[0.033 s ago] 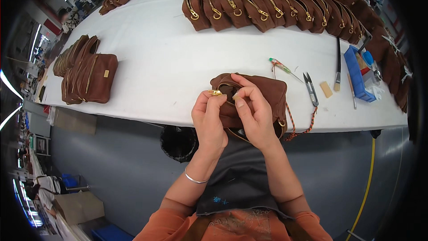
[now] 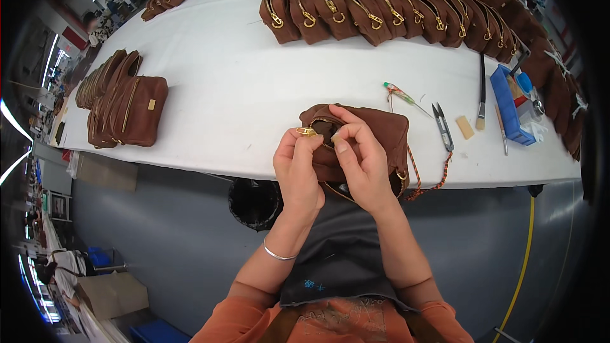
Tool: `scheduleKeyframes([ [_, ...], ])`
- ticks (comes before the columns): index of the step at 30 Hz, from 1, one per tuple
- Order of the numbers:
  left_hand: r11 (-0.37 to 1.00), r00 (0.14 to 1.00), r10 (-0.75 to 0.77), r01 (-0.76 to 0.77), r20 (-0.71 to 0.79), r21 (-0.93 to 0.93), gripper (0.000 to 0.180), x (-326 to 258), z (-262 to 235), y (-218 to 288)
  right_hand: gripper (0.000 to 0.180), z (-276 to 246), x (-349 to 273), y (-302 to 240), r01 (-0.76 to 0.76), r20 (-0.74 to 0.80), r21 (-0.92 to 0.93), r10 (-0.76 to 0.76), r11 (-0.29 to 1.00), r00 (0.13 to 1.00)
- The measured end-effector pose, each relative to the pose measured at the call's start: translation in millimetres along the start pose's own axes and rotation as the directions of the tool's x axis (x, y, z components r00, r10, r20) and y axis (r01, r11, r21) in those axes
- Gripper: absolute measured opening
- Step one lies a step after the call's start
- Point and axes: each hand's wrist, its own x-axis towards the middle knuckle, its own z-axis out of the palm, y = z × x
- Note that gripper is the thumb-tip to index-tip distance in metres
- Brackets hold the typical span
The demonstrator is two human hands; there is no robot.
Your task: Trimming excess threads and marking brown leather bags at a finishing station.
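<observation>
The brown bag [image 2: 389,128] lies at the near edge of the white worktop [image 2: 232,82], in front of the person, with both hands on it at a small zipped opening. The left hand [image 2: 298,171] has its fingers drawn close together at the left rim of that opening, right by the gold zip pull [image 2: 306,131]. The right hand [image 2: 363,164] has thumb and forefinger nearly pinched at the other side, another finger resting along the bag's top; whether a scrap of lining or thread sits between those tips is too small to tell.

For work this fine, a light grip seems best: let the left fingers steady the rim and hold the pull aside, so the right ones can see into the opening and not strain the zip teeth. The soft leather would likely crease if squeezed. The snips [image 2: 443,128] and the pointed tool [image 2: 399,94] lie to the right, and their sharp ends are best left away from the leather.
</observation>
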Motion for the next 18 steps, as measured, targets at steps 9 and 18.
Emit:
scheduleKeyframes([
  [9,0.989,0.985,-0.039,0.014,0.168,0.145,0.008,1.0,-9.3,4.0,0.009,-5.8,2.5,5.9,-0.087,-0.025,0.168,0.093,0.982,0.995],
  [18,0.735,0.825,0.3,-0.52,0.479,0.435,0.011,4.2,-16.3,9.6,0.013,-11.5,4.6,-0.7,-0.194,0.028,0.236,0.193,0.952,0.981],
])
